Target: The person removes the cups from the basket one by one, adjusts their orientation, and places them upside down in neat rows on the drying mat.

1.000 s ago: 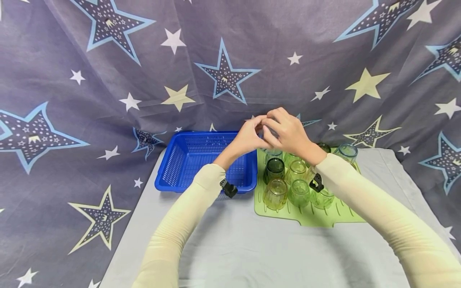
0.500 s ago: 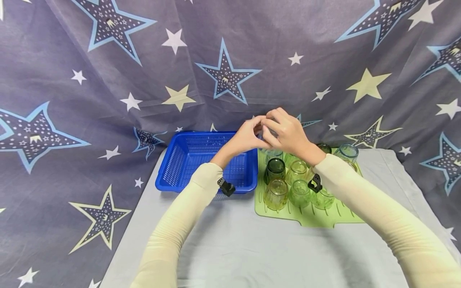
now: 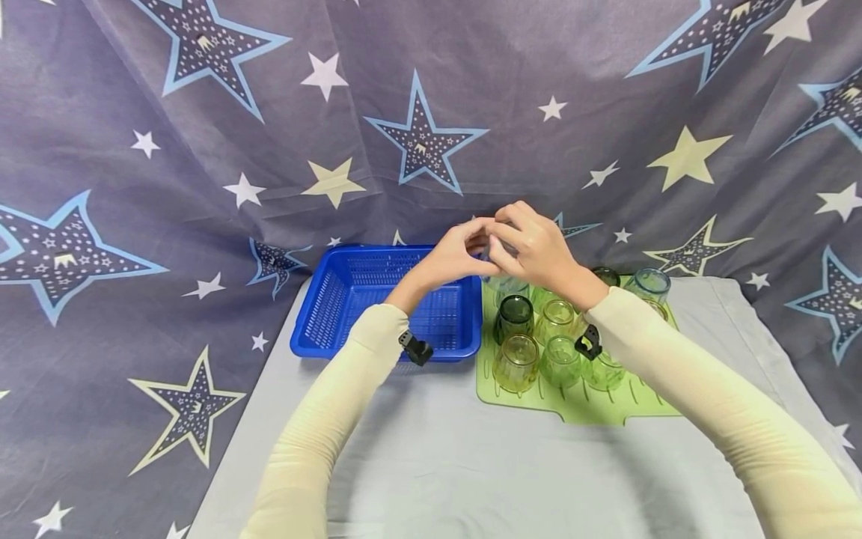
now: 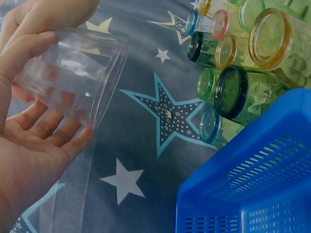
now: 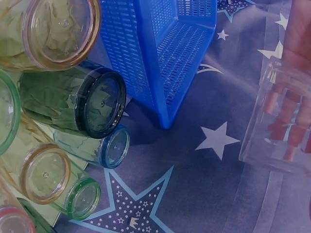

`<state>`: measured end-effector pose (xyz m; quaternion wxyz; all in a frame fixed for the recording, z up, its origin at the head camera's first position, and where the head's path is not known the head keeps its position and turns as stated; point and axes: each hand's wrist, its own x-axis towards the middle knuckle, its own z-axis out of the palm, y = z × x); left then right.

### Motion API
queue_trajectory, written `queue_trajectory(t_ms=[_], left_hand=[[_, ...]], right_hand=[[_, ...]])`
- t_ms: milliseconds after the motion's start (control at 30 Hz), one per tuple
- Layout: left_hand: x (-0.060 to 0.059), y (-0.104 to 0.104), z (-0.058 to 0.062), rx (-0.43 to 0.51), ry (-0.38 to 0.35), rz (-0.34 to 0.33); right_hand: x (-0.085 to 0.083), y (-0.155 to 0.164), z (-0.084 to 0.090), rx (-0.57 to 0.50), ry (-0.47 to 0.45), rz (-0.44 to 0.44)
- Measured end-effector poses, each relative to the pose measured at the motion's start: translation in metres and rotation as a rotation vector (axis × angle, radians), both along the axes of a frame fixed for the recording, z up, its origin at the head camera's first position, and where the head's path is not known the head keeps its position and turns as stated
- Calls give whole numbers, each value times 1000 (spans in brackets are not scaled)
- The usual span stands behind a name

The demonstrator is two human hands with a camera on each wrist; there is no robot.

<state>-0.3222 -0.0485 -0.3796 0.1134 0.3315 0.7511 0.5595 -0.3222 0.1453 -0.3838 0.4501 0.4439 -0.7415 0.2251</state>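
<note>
Both hands meet in the air above the back corner between the basket and the mat, holding one clear glass [image 3: 489,245] between them. My left hand [image 3: 450,260] cups it from below with thumb and fingers curled round its side [image 4: 73,77]. My right hand [image 3: 541,252] grips it from the other side; in the right wrist view the clear glass [image 5: 282,121] lies tilted with fingertips showing through it. Below stands a blue plastic basket [image 3: 323,311] and a green drying mat [image 3: 592,410] with several upturned tinted glasses, one of them dark green [image 3: 513,314].
The basket [image 5: 165,58] looks bare inside and sits left of the mat on a grey tablecloth [image 3: 444,464]. A star-patterned cloth [image 3: 417,142] hangs behind and drapes over both table sides. A bluish glass [image 3: 649,286] stands at the mat's back right.
The hands stay together on the clear glass; my left wrist and forearm have drifted slightly to the left. Nothing on the mat or in the basket has moved.
</note>
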Motion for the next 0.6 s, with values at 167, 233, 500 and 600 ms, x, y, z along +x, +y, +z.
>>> queue_trajectory(t_ms=[167, 233, 500, 600], left_hand=[[-2, -6, -1, -14, -13, 10], [-2, -10, -1, -25, -16, 23], [-8, -35, -6, 5, -34, 137], [-10, -49, -7, 7, -51, 198]], right_hand=[[2, 3, 2, 6, 4, -12], [3, 5, 3, 20, 3, -22], [9, 19, 7, 28, 30, -57], [10, 25, 7, 0, 36, -63]])
